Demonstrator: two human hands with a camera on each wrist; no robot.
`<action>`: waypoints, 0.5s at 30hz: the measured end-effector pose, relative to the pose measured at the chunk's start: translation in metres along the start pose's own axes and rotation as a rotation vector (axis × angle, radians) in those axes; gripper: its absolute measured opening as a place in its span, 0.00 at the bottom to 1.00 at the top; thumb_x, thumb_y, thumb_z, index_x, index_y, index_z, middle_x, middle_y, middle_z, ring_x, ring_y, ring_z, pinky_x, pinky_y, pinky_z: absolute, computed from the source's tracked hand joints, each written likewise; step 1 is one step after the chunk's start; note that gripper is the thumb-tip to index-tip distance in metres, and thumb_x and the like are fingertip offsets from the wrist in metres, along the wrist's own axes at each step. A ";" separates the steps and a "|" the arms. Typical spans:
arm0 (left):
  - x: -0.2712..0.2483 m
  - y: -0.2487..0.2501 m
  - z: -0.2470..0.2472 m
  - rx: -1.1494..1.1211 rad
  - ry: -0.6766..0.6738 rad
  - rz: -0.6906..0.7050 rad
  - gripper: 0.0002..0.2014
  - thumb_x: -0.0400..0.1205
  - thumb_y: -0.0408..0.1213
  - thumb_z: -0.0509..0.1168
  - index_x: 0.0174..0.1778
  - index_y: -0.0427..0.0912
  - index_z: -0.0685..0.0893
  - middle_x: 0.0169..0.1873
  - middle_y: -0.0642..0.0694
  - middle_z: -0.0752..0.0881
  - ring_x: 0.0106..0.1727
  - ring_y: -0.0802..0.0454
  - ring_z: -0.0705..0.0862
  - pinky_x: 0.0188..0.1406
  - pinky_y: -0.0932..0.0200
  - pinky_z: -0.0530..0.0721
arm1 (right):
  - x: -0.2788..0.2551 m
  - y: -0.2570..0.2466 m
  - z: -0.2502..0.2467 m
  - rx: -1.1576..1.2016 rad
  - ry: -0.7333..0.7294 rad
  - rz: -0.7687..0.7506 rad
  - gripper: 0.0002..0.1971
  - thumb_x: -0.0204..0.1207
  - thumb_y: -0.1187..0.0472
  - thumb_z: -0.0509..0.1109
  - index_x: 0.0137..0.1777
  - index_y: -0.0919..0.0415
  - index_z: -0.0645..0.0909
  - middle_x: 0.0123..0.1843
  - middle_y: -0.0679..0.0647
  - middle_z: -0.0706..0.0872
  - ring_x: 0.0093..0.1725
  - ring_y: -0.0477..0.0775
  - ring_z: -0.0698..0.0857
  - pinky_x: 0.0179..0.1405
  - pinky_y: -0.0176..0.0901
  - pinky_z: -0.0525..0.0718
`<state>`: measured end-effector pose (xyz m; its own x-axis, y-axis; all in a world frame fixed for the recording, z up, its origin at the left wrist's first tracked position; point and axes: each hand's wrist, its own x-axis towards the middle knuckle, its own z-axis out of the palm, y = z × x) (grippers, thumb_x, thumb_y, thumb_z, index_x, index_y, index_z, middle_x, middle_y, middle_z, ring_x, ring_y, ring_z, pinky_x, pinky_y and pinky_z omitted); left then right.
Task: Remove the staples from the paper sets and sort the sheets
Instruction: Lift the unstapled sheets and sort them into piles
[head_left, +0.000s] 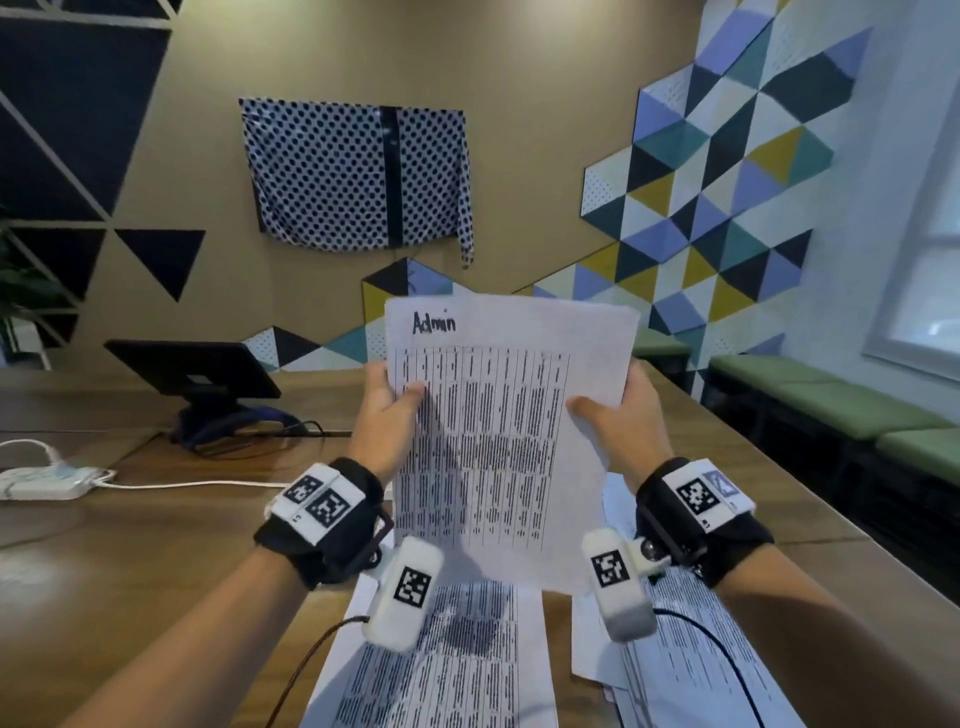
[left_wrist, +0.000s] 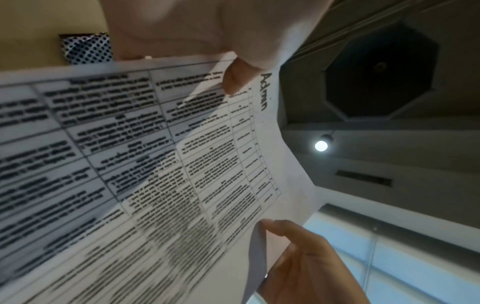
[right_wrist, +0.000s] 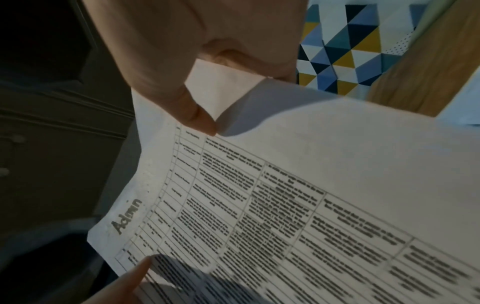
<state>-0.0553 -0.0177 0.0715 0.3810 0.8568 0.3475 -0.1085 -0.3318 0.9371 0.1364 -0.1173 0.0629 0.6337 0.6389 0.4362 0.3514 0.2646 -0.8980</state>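
Note:
I hold a printed paper set (head_left: 498, 415) upright in front of me, with "Admin" handwritten at its top left and a dense table below. My left hand (head_left: 387, 405) grips its left edge, thumb on the front. My right hand (head_left: 618, 410) grips the right edge the same way. The left wrist view shows the paper set (left_wrist: 182, 164) with my left thumb (left_wrist: 235, 78) pressed on it. In the right wrist view my right thumb (right_wrist: 192, 111) pinches the paper set (right_wrist: 311, 185). No staple is visible.
More printed sheets (head_left: 447, 660) lie on the wooden table (head_left: 156, 545) below my hands, with a loose pile (head_left: 691, 649) to the right. A tablet on a stand (head_left: 202, 374) and a white power strip (head_left: 47, 480) sit at the left. Green benches (head_left: 831, 400) line the right wall.

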 end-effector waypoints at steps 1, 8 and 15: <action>-0.003 -0.007 0.001 0.017 0.008 -0.018 0.09 0.86 0.30 0.52 0.60 0.46 0.67 0.57 0.50 0.79 0.62 0.49 0.79 0.68 0.43 0.75 | -0.003 0.008 0.001 -0.039 -0.029 0.035 0.23 0.65 0.71 0.72 0.62 0.65 0.73 0.56 0.59 0.84 0.55 0.56 0.83 0.47 0.47 0.83; 0.014 -0.004 -0.002 0.071 -0.035 0.047 0.18 0.85 0.29 0.53 0.72 0.43 0.69 0.67 0.47 0.78 0.70 0.50 0.75 0.73 0.45 0.71 | 0.005 0.008 -0.012 -0.033 -0.121 0.058 0.22 0.69 0.72 0.70 0.63 0.62 0.71 0.56 0.55 0.84 0.55 0.52 0.84 0.53 0.51 0.84; 0.010 -0.033 0.002 0.134 -0.039 0.018 0.18 0.85 0.26 0.53 0.71 0.37 0.71 0.63 0.49 0.78 0.64 0.53 0.77 0.63 0.57 0.74 | 0.026 0.041 -0.066 -0.638 -0.097 0.130 0.14 0.77 0.63 0.61 0.62 0.59 0.74 0.48 0.55 0.80 0.47 0.56 0.79 0.42 0.43 0.73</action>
<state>-0.0458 0.0015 0.0437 0.4159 0.8350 0.3602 0.0067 -0.3988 0.9170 0.2133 -0.1376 0.0411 0.6440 0.7068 0.2927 0.6348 -0.2802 -0.7201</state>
